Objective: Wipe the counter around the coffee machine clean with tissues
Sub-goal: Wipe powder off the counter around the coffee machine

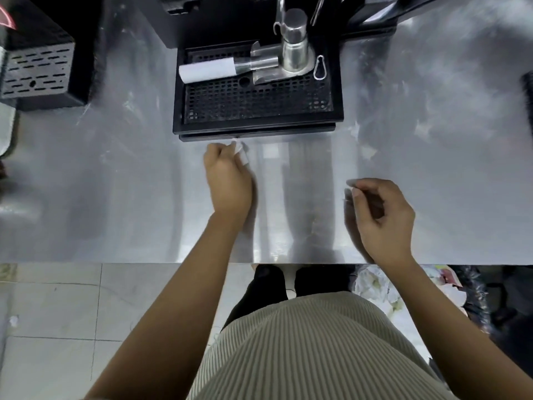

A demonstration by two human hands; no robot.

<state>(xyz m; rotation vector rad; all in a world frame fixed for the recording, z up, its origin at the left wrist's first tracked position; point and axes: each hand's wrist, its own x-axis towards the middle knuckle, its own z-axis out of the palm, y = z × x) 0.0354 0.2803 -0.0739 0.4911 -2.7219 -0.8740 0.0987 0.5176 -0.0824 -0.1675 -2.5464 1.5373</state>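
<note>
The left hand (227, 180) reaches forward over the steel worktop (115, 183), its fingers curled round a small white tissue (238, 147). The tissue peeps out past the fingertips and sits down on the worktop, just short of the front edge of the black drip tray (259, 105); whether it touches that edge I cannot tell, since the spot is blurred

The right hand (380, 215) is well apart from the left, nearer the person and above the worktop's front part. Its fingers are loosely curled inward with the thumb stretched toward the left hand, and nothing shows in it

Straight beyond the left hand the tray carries several things. A white roll (206, 70) lies on its side on the far left of the grid. Just right of it is a steel scoop (265, 64), and right of that a steel jug (294, 44) stands upright. A wire clip (320, 67) lies flat at the tray's far right corner, beyond and between the two hands

Far to the left of the left hand stands a black box (37, 70) with slotted vents. The worktop shows pale smears and streaks – most of them beyond the right hand

Below the worktop's near edge, under the right forearm, is a bin (375, 290) of crumpled white waste – and under the left arm a tiled floor (57, 313)
</note>
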